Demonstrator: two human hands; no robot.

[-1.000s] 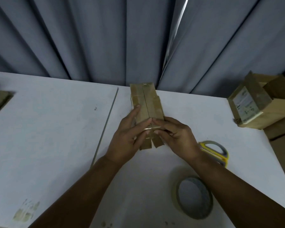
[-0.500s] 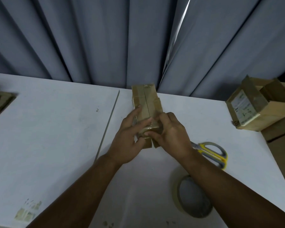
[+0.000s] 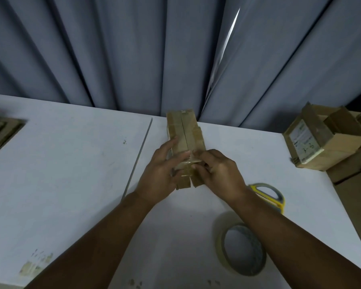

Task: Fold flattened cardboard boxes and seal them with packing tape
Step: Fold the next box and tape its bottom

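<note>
A grey curtain (image 3: 113, 49) hung behind the far edge of the white table (image 3: 71, 163); at the table's right edge stood a pile of made-up cartons (image 3: 325, 147), and at the left edge lay some flat cardboard (image 3: 0, 130), only partly in view; the box (image 3: 184, 132) in work lay near the middle of the far edge, its long axis running from the person straight towards the curtain, with the seam of its 2 top flaps along that same line; both hands met at its near end, neither clearly nearer than the other; the left hand (image 3: 161, 176) gripped the box's left side, fingers curled over the top flap and thumb reaching in towards the seam; the right hand (image 3: 219, 174) had its fingers bent narrow and pinched a tape strip (image 3: 189, 162) that crossed the seam at the near top edge; the next move probably called for the strip to be pressed down over that edge, towards the person, while the left hand steadied the box; near the table's near edge, well apart from the box, lay the tape roll (image 3: 221, 243), and the yellow-handled scissors (image 3: 265, 185) lay just behind the right wrist; nothing stood between the fingers and the seam.
</note>
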